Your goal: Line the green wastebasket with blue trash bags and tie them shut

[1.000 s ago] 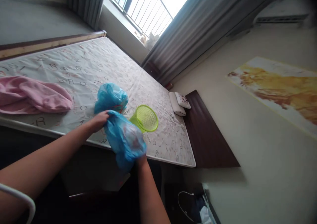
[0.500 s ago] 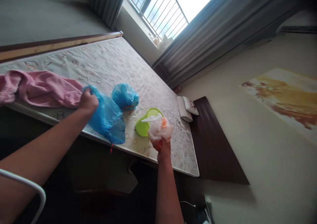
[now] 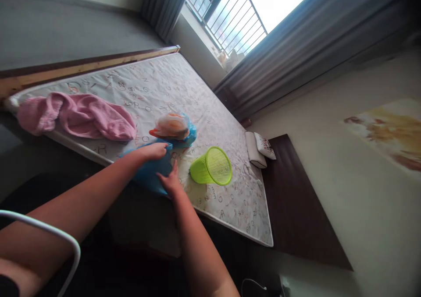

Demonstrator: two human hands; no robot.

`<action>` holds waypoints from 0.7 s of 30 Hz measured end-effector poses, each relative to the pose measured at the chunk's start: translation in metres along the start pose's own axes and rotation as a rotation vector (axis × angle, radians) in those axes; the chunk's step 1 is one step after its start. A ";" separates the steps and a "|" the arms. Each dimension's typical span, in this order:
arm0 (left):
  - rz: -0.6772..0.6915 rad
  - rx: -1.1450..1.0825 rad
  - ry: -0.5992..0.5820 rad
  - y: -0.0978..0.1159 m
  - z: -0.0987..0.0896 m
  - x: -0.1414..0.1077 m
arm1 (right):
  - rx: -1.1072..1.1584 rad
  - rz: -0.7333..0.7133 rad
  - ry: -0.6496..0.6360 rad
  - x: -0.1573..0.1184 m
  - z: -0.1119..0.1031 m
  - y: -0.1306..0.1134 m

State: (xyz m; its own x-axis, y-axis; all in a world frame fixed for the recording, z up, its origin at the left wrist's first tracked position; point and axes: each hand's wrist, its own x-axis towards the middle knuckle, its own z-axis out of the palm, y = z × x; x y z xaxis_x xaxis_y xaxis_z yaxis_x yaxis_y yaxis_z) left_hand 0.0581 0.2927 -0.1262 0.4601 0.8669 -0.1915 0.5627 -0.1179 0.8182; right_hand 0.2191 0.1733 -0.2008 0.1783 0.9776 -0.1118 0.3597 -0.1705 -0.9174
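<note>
My left hand (image 3: 157, 150) is closed on the upper edge of a blue plastic bag (image 3: 148, 172), which hangs at the near edge of the mattress. Beside it, my right hand (image 3: 170, 179) has its fingers spread against the bag's right side and grips nothing. Just beyond my hands lies a white and orange plastic bag (image 3: 171, 126), resting against a second, bunched blue bag (image 3: 191, 136). A green mesh wastebasket (image 3: 205, 167) leans on the mattress to the right of my right hand, its opening turned to the right.
A pink cloth (image 3: 95, 115) lies crumpled at the left on the lettered mattress (image 3: 158, 82). Pillows (image 3: 259, 148) rest near the dark headboard (image 3: 305, 200). A wooden bed rail (image 3: 82, 64) runs along the far left side. A white cable (image 3: 49, 231) crosses the lower left.
My right hand has let go of the white and orange bag, now lying by the bunched blue bag, and moved left to the other blue bag. My left hand moved right with that bag.
</note>
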 end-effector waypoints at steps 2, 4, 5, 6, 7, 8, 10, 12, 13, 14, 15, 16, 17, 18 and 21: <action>0.040 -0.120 -0.148 0.003 0.002 -0.005 | -0.228 0.097 -0.109 -0.024 0.011 0.042; 0.055 -0.245 -0.283 0.006 0.004 -0.010 | -0.409 0.106 -0.202 -0.039 0.009 0.069; 0.056 -0.314 -0.335 0.007 0.004 -0.011 | -0.496 0.107 -0.224 -0.041 0.004 0.075; 0.057 -0.384 -0.363 0.008 0.003 -0.011 | -0.584 0.103 -0.243 -0.040 -0.003 0.077; 0.064 -0.445 -0.360 0.009 0.001 -0.010 | -0.674 0.090 -0.259 -0.036 -0.012 0.075; 0.085 -0.507 -0.332 0.009 -0.002 -0.008 | -0.775 0.077 -0.279 -0.029 -0.023 0.071; 0.169 -0.559 -0.202 0.009 -0.009 -0.003 | -1.017 0.059 -0.260 -0.011 -0.047 0.055; 0.254 -0.450 -0.106 0.006 -0.014 0.001 | -1.232 0.057 -0.172 0.009 -0.069 0.035; 0.265 -0.341 -0.123 0.004 -0.014 0.002 | -1.272 0.049 -0.148 0.020 -0.077 0.026; 0.244 -0.212 -0.182 0.002 -0.013 0.001 | -1.291 0.032 -0.134 0.030 -0.083 0.017; 0.198 -0.082 -0.264 0.000 -0.011 0.000 | -1.295 0.005 -0.126 0.041 -0.086 0.008; 0.135 0.031 -0.343 -0.002 -0.007 -0.002 | -1.292 -0.028 -0.116 0.052 -0.086 0.000; 0.067 0.118 -0.400 -0.003 -0.002 -0.004 | -1.284 -0.062 -0.099 0.063 -0.084 -0.007; 0.002 0.176 -0.430 -0.004 0.003 -0.006 | -1.271 -0.094 -0.070 0.074 -0.080 -0.013; -0.157 0.267 -0.386 -0.002 0.013 -0.010 | -1.193 -0.116 0.058 0.109 -0.063 -0.024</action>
State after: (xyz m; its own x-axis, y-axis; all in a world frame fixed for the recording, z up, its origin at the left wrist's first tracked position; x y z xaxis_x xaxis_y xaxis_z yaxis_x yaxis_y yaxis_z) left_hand 0.0613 0.2779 -0.1327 0.5481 0.6478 -0.5292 0.7786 -0.1638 0.6058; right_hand 0.2878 0.2756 -0.1669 0.1184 0.9929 -0.0065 0.9929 -0.1183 0.0146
